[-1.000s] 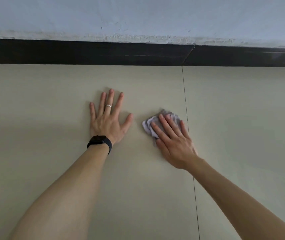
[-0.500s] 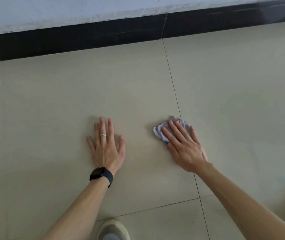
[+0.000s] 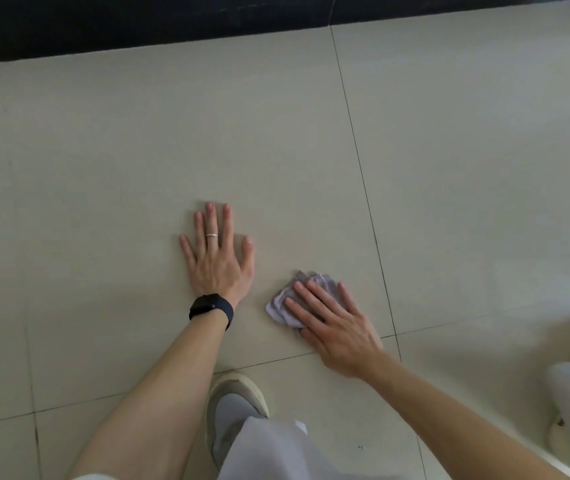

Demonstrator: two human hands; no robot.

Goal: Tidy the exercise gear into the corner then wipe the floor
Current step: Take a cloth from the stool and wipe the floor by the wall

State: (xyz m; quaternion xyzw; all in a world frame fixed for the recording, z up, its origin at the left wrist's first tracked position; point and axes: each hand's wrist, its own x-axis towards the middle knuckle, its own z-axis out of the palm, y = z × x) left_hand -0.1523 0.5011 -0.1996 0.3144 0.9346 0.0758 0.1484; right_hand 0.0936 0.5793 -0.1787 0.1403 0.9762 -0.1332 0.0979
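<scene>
left hand: (image 3: 216,258) flat, fingers straight and spread on glossy beige tiled floor (image 3: 450,168); likely bracing body weight
rag: crumpled pale lilac cloth (image 3: 282,306), on floor just right of left hand, under right fingers
right hand: (image 3: 332,322) fingers straight, pressing rag down to wipe
counts: 2 hands, 1 rag, 2 beige sneakers (image 3: 235,403); exercise gear not in view
</scene>
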